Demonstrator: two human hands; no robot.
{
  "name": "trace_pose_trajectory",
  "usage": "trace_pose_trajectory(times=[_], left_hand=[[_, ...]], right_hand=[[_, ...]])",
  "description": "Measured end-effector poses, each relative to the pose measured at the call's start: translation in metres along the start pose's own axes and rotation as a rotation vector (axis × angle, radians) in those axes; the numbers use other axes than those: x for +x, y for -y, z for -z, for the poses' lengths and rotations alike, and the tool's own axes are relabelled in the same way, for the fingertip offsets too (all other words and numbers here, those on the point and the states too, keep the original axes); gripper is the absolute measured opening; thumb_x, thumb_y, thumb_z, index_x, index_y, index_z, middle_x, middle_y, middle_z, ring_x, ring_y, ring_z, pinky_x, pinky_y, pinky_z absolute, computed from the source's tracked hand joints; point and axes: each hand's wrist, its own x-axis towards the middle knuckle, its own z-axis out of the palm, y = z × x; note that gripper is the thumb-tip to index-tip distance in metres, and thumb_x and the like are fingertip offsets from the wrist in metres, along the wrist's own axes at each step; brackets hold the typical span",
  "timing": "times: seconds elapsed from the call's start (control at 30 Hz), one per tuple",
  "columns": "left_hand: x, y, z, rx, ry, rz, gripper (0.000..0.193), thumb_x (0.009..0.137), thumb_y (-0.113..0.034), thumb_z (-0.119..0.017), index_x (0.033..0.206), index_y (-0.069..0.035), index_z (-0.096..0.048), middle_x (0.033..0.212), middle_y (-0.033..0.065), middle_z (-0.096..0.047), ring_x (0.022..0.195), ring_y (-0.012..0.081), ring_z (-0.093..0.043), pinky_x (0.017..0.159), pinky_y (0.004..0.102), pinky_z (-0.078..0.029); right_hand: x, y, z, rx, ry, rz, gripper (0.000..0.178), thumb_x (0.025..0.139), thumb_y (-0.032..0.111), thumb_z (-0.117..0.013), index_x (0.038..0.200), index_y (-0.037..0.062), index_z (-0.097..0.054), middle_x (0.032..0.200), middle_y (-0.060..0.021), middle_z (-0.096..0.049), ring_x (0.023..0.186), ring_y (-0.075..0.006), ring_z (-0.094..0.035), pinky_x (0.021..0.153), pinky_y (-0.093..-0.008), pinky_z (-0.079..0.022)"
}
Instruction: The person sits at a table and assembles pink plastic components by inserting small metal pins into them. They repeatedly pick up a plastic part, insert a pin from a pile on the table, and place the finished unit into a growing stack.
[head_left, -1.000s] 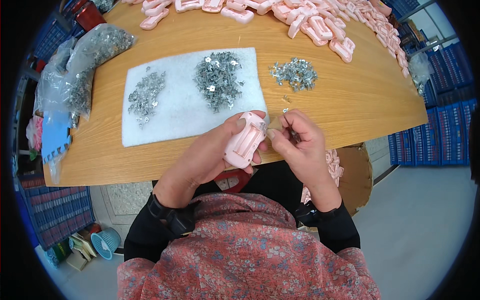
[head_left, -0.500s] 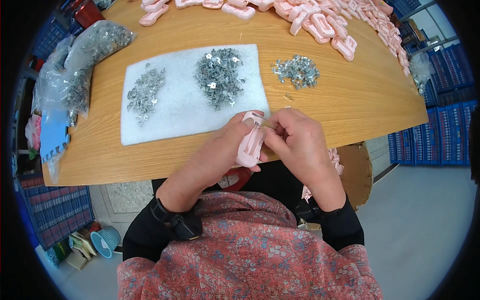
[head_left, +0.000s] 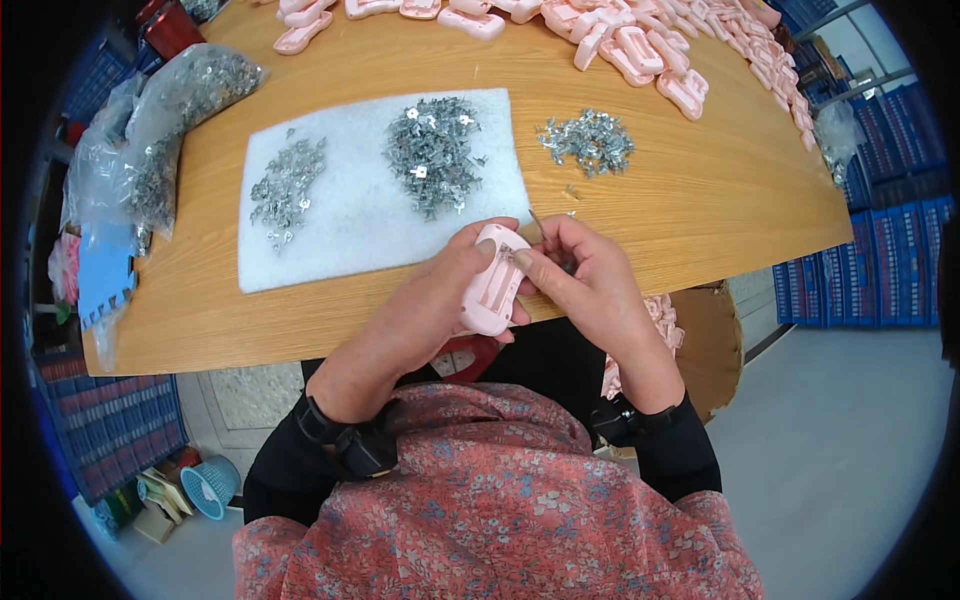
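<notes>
My left hand is closed around a pale pink plastic casing with a long recess, held tilted over the near edge of the table. Its thumb lies along the casing's upper left side. My right hand is closed, with a thin dark metal tool sticking up from its fingers; whether it is tweezers or a rod I cannot tell. The right thumb presses at the upper part of the recess, where a small silvery metal piece shows. The right fingertips are partly hidden behind the casing.
A white foam sheet carries two piles of small metal clips. Another metal heap lies on the wooden table. Many pink casings line the far side. A clear bag of metal parts stands left; a cardboard box is below right.
The tool's tip has swung up and away from the casing. My right thumb has moved onto the recess, and the casing has turned slightly to face up more.
</notes>
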Motion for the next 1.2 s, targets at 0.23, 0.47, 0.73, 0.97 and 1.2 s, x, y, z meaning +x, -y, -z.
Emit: trace_pose_trajectory(times=[0.23,0.47,0.73,0.97,1.2], left_hand=[[-0.002,-0.002,-0.001,0.027,0.033,0.009,0.052,0.105,-0.034,-0.033,0.149,-0.007,-0.027,0.109,0.0125,-0.061,0.083,0.0201,-0.066,0.068,0.0324,-0.057],[-0.002,-0.004,0.000,0.066,0.054,0.028,0.049,0.107,-0.028,-0.028,0.151,-0.007,-0.028,0.108,0.0155,-0.064,0.083,0.0226,-0.067,0.073,0.0340,-0.057],[0.000,-0.005,-0.001,0.106,0.048,0.070,0.049,0.108,-0.029,-0.026,0.151,-0.006,-0.029,0.106,0.0161,-0.064,0.081,0.0233,-0.067,0.074,0.0339,-0.056],[0.000,-0.003,0.006,-0.071,0.068,0.045,0.050,0.107,-0.031,-0.027,0.150,-0.005,-0.031,0.106,0.0170,-0.064,0.082,0.0252,-0.067,0.075,0.0345,-0.057],[-0.003,-0.003,-0.003,0.326,-0.069,-0.103,0.044,0.101,-0.013,-0.037,0.144,-0.002,-0.041,0.110,0.0061,-0.064,0.090,0.0116,-0.065,0.079,0.0254,-0.054]], right_hand=[[0.000,0.002,-0.001,0.052,0.011,-0.018,0.020,0.094,0.018,-0.068,0.098,-0.0006,-0.062,0.078,0.0001,-0.063,0.070,-0.0040,-0.059,0.062,-0.0213,-0.048],[0.005,-0.001,0.007,0.031,0.079,-0.012,0.022,0.094,0.020,-0.069,0.089,0.0002,-0.062,0.075,0.0001,-0.063,0.064,-0.0046,-0.058,0.059,-0.0217,-0.046],[0.006,0.004,0.001,0.058,0.080,-0.098,0.021,0.095,0.020,-0.067,0.093,0.0001,-0.062,0.080,-0.0004,-0.063,0.066,-0.0045,-0.058,0.059,-0.0213,-0.046],[0.000,0.004,0.000,0.163,0.093,-0.102,0.019,0.097,0.019,-0.064,0.100,0.0003,-0.062,0.082,0.0018,-0.062,0.074,-0.0028,-0.057,0.064,-0.0198,-0.046],[-0.002,0.011,0.014,0.072,0.154,-0.080,0.017,0.095,0.017,-0.067,0.104,0.0040,-0.060,0.085,0.0060,-0.054,0.070,0.0000,-0.048,0.061,-0.0170,-0.040]])
